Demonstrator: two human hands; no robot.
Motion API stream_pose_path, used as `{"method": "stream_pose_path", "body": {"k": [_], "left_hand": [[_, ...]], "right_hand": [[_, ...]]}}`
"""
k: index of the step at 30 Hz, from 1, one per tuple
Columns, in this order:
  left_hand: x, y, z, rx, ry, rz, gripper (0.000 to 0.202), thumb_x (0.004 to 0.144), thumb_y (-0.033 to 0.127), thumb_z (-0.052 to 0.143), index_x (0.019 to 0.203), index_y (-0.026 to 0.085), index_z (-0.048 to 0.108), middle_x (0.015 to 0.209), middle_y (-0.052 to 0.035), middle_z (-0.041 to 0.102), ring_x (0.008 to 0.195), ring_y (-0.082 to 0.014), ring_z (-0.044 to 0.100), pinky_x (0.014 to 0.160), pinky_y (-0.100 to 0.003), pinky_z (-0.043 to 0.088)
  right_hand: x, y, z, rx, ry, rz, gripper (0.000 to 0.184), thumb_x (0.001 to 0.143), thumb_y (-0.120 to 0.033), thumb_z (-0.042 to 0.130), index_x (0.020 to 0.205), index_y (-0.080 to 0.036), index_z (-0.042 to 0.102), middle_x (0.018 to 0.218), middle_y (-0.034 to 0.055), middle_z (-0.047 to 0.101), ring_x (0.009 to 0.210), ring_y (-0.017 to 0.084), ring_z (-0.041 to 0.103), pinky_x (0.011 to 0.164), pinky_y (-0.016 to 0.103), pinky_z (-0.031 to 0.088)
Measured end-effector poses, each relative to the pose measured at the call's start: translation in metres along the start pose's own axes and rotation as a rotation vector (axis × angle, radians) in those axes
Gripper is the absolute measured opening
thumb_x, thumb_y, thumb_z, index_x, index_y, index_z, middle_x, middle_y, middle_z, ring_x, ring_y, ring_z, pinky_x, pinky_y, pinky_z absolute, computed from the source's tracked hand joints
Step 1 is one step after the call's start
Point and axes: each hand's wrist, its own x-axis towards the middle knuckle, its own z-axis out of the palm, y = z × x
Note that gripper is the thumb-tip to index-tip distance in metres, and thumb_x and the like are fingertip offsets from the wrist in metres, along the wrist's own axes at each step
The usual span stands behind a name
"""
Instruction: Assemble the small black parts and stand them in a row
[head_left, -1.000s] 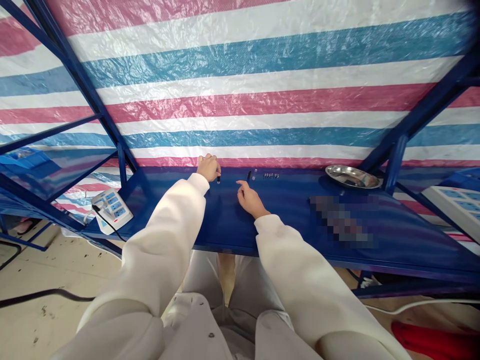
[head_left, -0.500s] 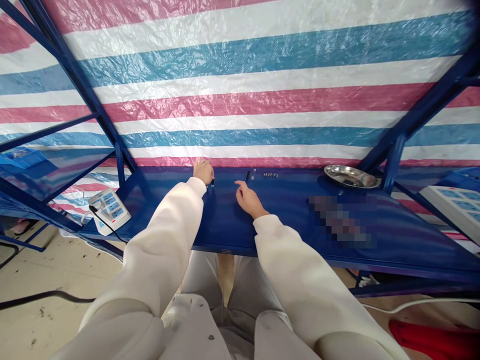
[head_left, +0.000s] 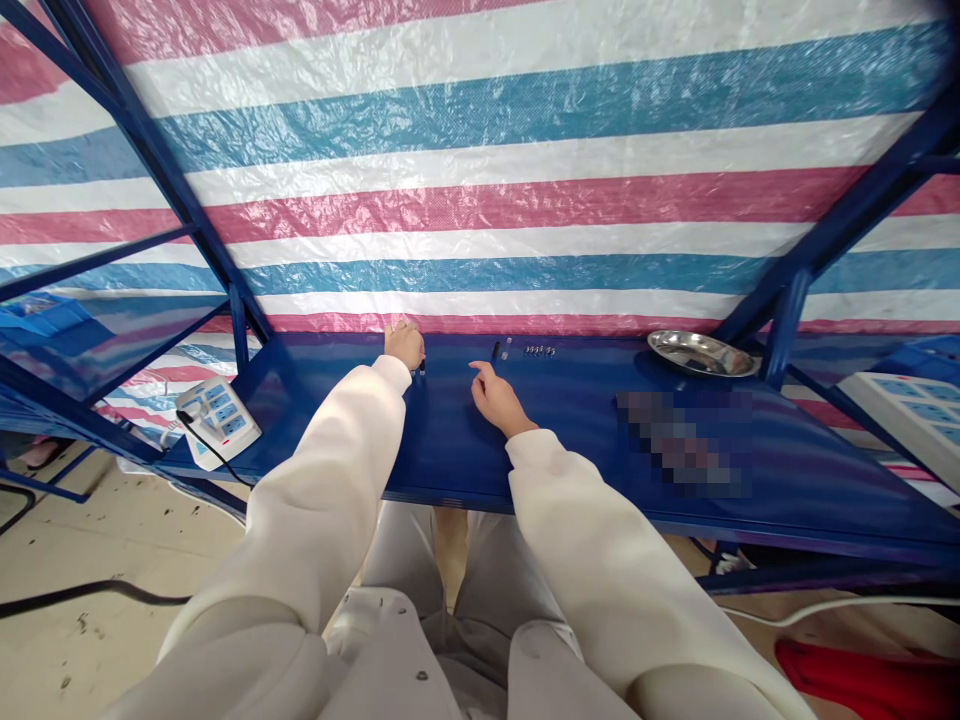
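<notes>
At the back of the blue table, my left hand [head_left: 405, 345] is closed with bent fingers around a small black piece [head_left: 422, 367], which partly shows below the fingertips. The rest of what it grips is hidden under the hand. My right hand [head_left: 499, 398] rests on the tabletop, one finger stretched to the left and nothing visible in it; its other fingers are mostly hidden. Beyond it lie a short black cylinder [head_left: 496, 351] and small clear pieces [head_left: 505, 355]. A row of several small shiny metal pieces [head_left: 540, 351] sits to their right.
A shiny metal dish [head_left: 701, 354] stands at the back right of the blue table [head_left: 457, 460]. Nearer lies a blurred-out object [head_left: 679, 440]. A white power strip [head_left: 220, 423] with a black cable is on the left end. Blue frame posts [head_left: 161, 160] flank a striped sheet [head_left: 480, 200].
My left hand has shifted very slightly to the left, the black piece moving along with it. My right hand stays in place.
</notes>
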Motion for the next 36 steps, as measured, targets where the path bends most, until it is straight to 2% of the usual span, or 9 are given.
{"method": "stream_pose_path", "body": {"k": [14, 28, 30, 33, 34, 36], "left_hand": [[0.001, -0.005, 0.003, 0.031, 0.012, -0.032, 0.006, 0.071, 0.018, 0.064, 0.07, 0.015, 0.069, 0.1, -0.0104, 0.061, 0.105, -0.0287, 0.047, 0.092, -0.045, 0.03], [-0.002, -0.004, -0.006, -0.021, 0.006, -0.057, 0.008, 0.07, 0.021, 0.066, 0.074, 0.015, 0.069, 0.103, -0.0105, 0.061, 0.106, -0.0294, 0.045, 0.093, -0.047, 0.028], [-0.006, -0.001, -0.011, -0.063, 0.055, -0.08, 0.013, 0.072, 0.024, 0.065, 0.082, 0.017, 0.069, 0.106, -0.0098, 0.06, 0.108, -0.0285, 0.044, 0.093, -0.046, 0.029], [-0.018, 0.012, -0.016, -0.183, 0.224, -0.091, 0.019, 0.08, 0.029, 0.057, 0.093, 0.02, 0.068, 0.108, -0.0074, 0.06, 0.109, -0.0257, 0.045, 0.093, -0.044, 0.03], [-0.023, 0.018, -0.013, -0.232, 0.278, -0.08, 0.021, 0.083, 0.031, 0.053, 0.094, 0.021, 0.067, 0.107, -0.0068, 0.06, 0.108, -0.0244, 0.047, 0.092, -0.042, 0.031], [-0.035, 0.032, -0.002, -0.351, 0.323, 0.028, 0.024, 0.086, 0.031, 0.046, 0.094, 0.02, 0.067, 0.102, -0.0062, 0.062, 0.1, -0.0199, 0.053, 0.089, -0.037, 0.036]], "right_hand": [[0.001, 0.001, 0.001, -0.005, 0.001, -0.006, 0.039, 0.085, -0.021, 0.03, 0.12, -0.013, 0.044, 0.079, 0.0073, 0.064, 0.067, 0.02, 0.059, 0.064, 0.029, 0.041], [0.001, 0.004, 0.002, -0.012, -0.001, 0.001, 0.039, 0.085, -0.021, 0.031, 0.121, -0.014, 0.044, 0.08, 0.0069, 0.064, 0.069, 0.019, 0.06, 0.066, 0.028, 0.042], [0.001, 0.003, 0.002, -0.027, -0.001, 0.008, 0.039, 0.085, -0.021, 0.031, 0.121, -0.014, 0.045, 0.081, 0.007, 0.065, 0.07, 0.019, 0.06, 0.066, 0.028, 0.042], [0.002, 0.002, 0.002, -0.075, 0.011, 0.037, 0.037, 0.085, -0.021, 0.032, 0.118, -0.015, 0.048, 0.084, 0.0078, 0.066, 0.073, 0.02, 0.061, 0.068, 0.029, 0.042], [0.002, 0.002, 0.002, -0.096, 0.022, 0.058, 0.036, 0.085, -0.02, 0.033, 0.115, -0.016, 0.05, 0.085, 0.0082, 0.067, 0.074, 0.02, 0.061, 0.068, 0.029, 0.042], [0.002, 0.002, 0.002, -0.131, 0.057, 0.123, 0.032, 0.083, -0.02, 0.036, 0.108, -0.017, 0.055, 0.086, 0.0086, 0.067, 0.076, 0.02, 0.062, 0.069, 0.029, 0.042]]}}
